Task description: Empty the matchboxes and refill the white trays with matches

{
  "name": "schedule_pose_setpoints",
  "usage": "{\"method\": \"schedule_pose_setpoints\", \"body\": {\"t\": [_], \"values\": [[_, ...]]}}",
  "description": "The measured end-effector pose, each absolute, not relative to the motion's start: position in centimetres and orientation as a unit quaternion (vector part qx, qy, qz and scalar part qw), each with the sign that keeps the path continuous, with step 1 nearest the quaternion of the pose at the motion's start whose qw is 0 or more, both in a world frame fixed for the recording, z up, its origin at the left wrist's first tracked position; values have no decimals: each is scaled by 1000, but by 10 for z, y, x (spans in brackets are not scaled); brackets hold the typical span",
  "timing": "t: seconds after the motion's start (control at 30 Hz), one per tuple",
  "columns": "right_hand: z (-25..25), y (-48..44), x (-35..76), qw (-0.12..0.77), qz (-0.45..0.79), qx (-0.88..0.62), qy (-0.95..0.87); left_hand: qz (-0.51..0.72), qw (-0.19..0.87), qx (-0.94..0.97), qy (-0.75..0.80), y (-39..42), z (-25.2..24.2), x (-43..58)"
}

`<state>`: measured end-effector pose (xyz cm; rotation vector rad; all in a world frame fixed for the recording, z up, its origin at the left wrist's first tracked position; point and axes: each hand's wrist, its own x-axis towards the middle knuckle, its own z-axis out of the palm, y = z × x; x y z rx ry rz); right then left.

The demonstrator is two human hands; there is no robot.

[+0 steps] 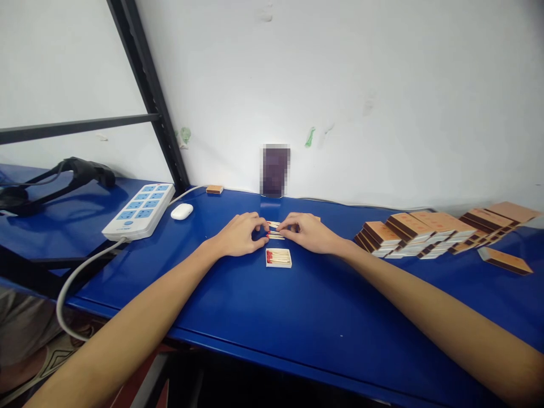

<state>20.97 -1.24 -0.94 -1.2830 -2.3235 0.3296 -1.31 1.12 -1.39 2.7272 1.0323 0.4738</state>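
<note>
Several matches [277, 237] with red heads lie side by side on the blue table, between my two hands. My left hand [243, 235] is curved at their head ends, thumb and forefinger apart and close to the red tips. From the other side my right hand [310, 233] has thumb and forefinger brought together at the bare ends of the upper matches; its other fingers are curled. Just nearer to me sits a white matchbox tray [290, 264] holding more matches, heads to the left. Part of a tan box shows behind my right hand.
Stacked matchboxes [429, 226] stand to the right, with a single matchbox [508, 260] before them. Leftward are a power strip [138, 211], a white rounded case [182, 212], another matchbox [215, 190] and a black headset [72, 175]. A blurred dark object [275, 173] leans against the wall.
</note>
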Motion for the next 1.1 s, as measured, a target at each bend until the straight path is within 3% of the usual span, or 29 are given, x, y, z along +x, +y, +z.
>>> {"method": "schedule_pose_setpoints", "body": {"t": [0.8,1.1], "values": [[-6,-15,206,160,133,-464,-861,166,45,934,312,15,-15,-11],[-6,-18,203,138,122,-471,-863,119,-21,945,304,10,-13,-7]]}}
